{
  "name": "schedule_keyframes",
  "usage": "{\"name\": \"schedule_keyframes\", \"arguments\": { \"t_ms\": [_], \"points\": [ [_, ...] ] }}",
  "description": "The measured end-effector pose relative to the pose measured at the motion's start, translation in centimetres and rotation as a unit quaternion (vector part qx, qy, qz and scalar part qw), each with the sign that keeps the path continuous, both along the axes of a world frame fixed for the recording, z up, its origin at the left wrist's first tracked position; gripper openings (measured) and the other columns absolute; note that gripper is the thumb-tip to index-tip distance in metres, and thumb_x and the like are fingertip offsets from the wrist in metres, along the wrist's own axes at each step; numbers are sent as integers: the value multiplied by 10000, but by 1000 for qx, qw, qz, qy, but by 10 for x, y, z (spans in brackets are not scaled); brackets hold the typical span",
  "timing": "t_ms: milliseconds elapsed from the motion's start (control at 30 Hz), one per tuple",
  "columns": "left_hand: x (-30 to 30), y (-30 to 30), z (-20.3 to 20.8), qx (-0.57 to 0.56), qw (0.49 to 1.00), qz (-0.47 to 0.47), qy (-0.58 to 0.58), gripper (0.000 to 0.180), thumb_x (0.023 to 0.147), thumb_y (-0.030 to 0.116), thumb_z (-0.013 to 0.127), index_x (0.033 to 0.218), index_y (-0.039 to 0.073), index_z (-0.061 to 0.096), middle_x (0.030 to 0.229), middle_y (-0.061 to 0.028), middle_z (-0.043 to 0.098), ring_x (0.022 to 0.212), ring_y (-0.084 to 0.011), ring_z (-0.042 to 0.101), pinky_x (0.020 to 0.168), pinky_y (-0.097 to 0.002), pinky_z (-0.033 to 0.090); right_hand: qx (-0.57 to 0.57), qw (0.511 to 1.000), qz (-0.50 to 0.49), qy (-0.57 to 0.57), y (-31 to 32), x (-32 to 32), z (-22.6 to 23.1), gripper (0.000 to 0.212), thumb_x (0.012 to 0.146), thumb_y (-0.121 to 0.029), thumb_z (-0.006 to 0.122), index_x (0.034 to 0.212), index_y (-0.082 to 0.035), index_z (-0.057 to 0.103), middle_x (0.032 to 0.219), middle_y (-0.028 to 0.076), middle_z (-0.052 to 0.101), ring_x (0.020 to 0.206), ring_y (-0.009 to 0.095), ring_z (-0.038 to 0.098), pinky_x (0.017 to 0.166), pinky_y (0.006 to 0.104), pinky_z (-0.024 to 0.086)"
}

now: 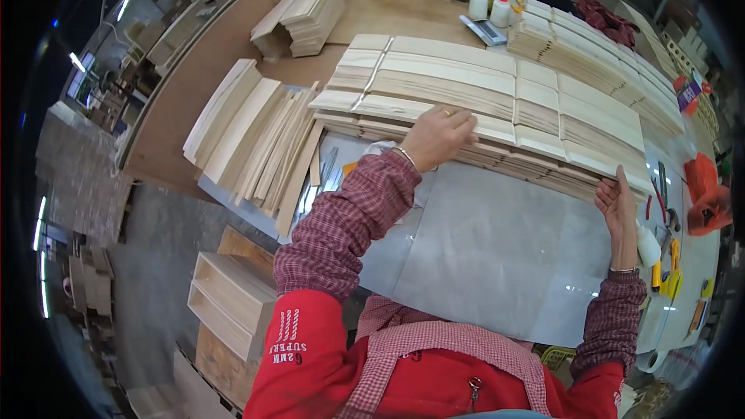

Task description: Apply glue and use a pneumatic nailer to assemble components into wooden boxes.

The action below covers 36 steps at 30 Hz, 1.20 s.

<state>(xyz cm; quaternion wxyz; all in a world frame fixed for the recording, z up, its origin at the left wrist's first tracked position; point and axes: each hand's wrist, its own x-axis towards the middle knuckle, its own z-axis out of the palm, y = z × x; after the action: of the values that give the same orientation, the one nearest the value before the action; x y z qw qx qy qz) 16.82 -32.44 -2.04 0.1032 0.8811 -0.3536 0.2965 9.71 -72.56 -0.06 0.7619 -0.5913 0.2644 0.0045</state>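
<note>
A long stack of pale wooden boards (442, 70) lies across the worktable in front of me, with slotted board edges showing along its near side. My left hand (440, 138) is closed over the near edge of the front wooden board (535, 142), left of its middle, fingers curled on top. At that board's right end is my right hand (613, 200), its thumb up against the corner and its fingers curled in. The underside of my left hand's grip is hidden.
Thin wooden strips (268, 155) lean in a pile at the left. Beyond stand two glue bottles (489, 5) and another board stack (597, 62). Hand tools, among them a yellow cutter (672, 270), lie at the right beside an orange bag (706, 194). A wooden box (233, 302) sits lower left.
</note>
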Motion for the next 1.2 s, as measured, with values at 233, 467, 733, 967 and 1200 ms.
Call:
{"name": "schedule_keyframes", "arguments": {
  "t_ms": [233, 467, 733, 967, 1200],
  "points": [
    [-17, 5, -14, -90, 987, -71, -112, 240, 829, 234, 640, 993, 68, 583, 1039, -47, 619, 913, -196, 607, 793, -310, 483, 3, 998, -64, -18, 9, -6, -21, 315, 847, -355, 680, 743, -64, 623, 660, 62, 638, 588, 164, 642, 530, 233, 529],
    [8, 8, -27, -77, 985, -102, -115, 279, 836, 251, 645, 1041, 68, 596, 1090, -59, 617, 987, -204, 594, 853, -319, 477, 21, 991, -124, -37, -1, 6, -42, 264, 850, -292, 676, 714, -75, 609, 660, 66, 638, 602, 168, 649, 548, 254, 543],
    [23, 12, -8, -35, 994, -69, -78, 441, 853, 357, 614, 1160, 46, 557, 1177, -79, 578, 1066, -235, 556, 911, -349, 446, -11, 992, -124, -5, 23, 7, -23, 252, 856, -279, 667, 718, -77, 606, 643, 52, 626, 532, 141, 603, 500, 234, 504],
    [27, 9, -3, 9, 998, -66, -22, 488, 840, 376, 624, 1193, 55, 524, 1190, -84, 550, 1083, -235, 538, 912, -355, 442, -20, 995, -102, -4, 21, 2, -15, 268, 861, -293, 663, 709, -80, 605, 630, 38, 617, 506, 128, 590, 491, 225, 497],
    [27, 20, 0, 5, 994, -104, -26, 422, 825, 367, 633, 1106, 61, 558, 1076, -71, 582, 971, -235, 562, 871, -344, 453, 32, 994, -106, -12, 33, -6, -8, 236, 864, -274, 662, 824, -47, 614, 629, 40, 619, 510, 138, 602, 485, 223, 506]
  ]
}}
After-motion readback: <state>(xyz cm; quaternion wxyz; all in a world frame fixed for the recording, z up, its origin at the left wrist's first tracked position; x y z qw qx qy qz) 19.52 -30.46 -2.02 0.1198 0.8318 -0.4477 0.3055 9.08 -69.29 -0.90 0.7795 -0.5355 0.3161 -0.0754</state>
